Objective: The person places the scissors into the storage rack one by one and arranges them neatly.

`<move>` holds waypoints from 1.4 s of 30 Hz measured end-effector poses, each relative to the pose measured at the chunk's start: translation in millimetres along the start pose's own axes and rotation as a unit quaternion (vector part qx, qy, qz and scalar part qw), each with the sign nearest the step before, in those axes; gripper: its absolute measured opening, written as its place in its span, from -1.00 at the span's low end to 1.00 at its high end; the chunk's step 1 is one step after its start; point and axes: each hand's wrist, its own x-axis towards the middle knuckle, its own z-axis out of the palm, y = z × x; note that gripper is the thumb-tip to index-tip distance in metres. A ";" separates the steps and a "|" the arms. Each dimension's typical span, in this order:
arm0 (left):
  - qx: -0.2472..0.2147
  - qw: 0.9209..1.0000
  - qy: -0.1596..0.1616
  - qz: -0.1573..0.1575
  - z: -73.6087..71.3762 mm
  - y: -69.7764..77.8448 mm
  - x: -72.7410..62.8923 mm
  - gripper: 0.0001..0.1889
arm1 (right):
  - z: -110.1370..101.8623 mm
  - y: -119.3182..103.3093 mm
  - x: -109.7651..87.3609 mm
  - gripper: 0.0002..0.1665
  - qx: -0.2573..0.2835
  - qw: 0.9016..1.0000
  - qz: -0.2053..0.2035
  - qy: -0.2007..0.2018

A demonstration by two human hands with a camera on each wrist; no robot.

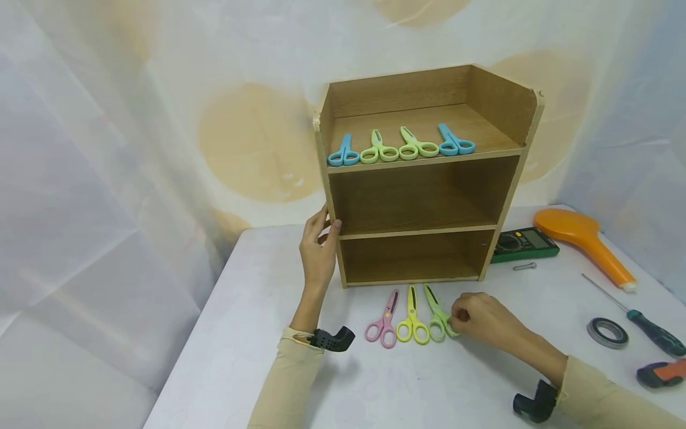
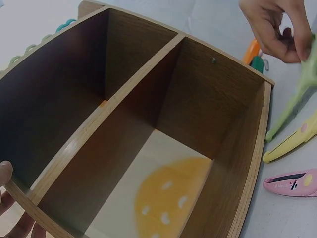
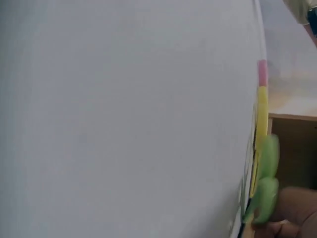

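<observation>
My right hand (image 1: 489, 320) pinches one handle loop of light green scissors (image 1: 437, 316) in front of the shelf, and the right wrist view shows the loops raised at the fingertips. Beside them on the white table lie yellow scissors (image 1: 411, 322) and pink scissors (image 1: 383, 325), blades toward the shelf. My left hand (image 1: 318, 253) holds the left side panel of a small wooden shelf (image 1: 418, 232), thumb on the front edge and fingers behind. On its top board stand blue scissors (image 1: 345, 154), light green scissors (image 1: 377, 150), more green scissors (image 1: 415, 146) and blue scissors (image 1: 454, 143).
Right of the shelf lie a green multimeter (image 1: 525, 243), a bolt (image 1: 524, 266) and an orange paddle-shaped tool (image 1: 581, 235). Nearer are a screwdriver (image 1: 656, 330), a roll of black tape (image 1: 607, 332) and a red and black tool (image 1: 661, 374). A patterned curtain (image 1: 268, 143) hangs behind.
</observation>
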 end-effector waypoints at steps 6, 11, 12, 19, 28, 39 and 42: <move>0.000 1.000 0.001 0.007 -1.3 2.8 2.3 -0.48 | -21.1 -11.9 -9.2 -0.85 0.021 0.999 -0.021 0.024; 0.003 1.000 0.003 0.010 -2.7 4.1 3.5 -0.50 | -37.2 -28.4 -14.1 -0.81 0.034 0.997 -0.049 0.052; 0.005 1.000 0.004 0.009 -2.8 3.9 3.3 -0.50 | -39.9 -32.1 -14.0 -0.79 0.034 0.996 -0.056 0.059; 0.000 1.000 0.008 -0.004 -4.3 -1.1 1.4 -0.50 | -59.7 -59.3 -5.0 -0.76 0.046 0.989 -0.105 0.091; 0.001 1.000 0.002 -0.008 -5.0 -4.0 -2.1 -0.48 | -78.3 -83.5 25.7 -0.81 0.048 0.982 -0.148 0.110; -0.004 1.000 0.006 0.002 1.3 -2.0 -1.2 -0.48 | -85.2 -103.3 96.5 -0.96 0.046 0.976 -0.176 0.120; -0.005 1.000 0.007 0.008 1.4 -1.0 -0.3 -0.49 | -85.3 -109.1 116.1 -0.95 0.043 0.979 -0.159 0.122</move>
